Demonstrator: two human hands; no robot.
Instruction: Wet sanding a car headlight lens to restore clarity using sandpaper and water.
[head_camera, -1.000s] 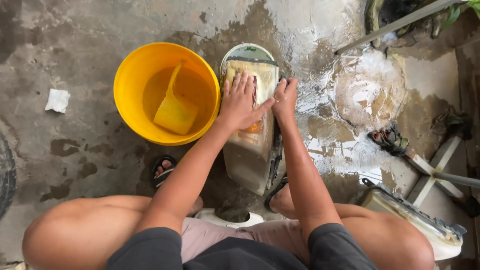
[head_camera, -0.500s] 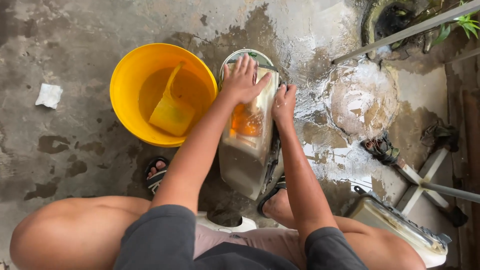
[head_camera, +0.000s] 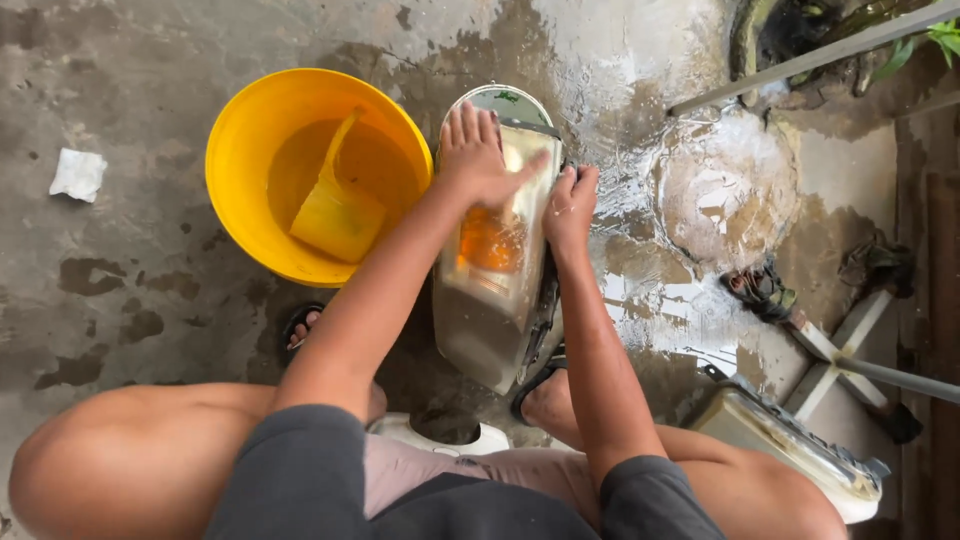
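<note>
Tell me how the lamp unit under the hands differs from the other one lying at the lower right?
The lamp unit under the hands lies in front of the person, with the left hand flat on its lens and the right hand at its edge. The other lamp unit lies untouched beside the person's knee, partly hidden. Both have a clear lens.

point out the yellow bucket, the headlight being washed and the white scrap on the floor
yellow bucket (head_camera: 240, 215), head view, on its outer left wall
headlight (head_camera: 490, 300), head view, on the clear lens below the orange part
white scrap (head_camera: 78, 174), head view, on its middle
</note>
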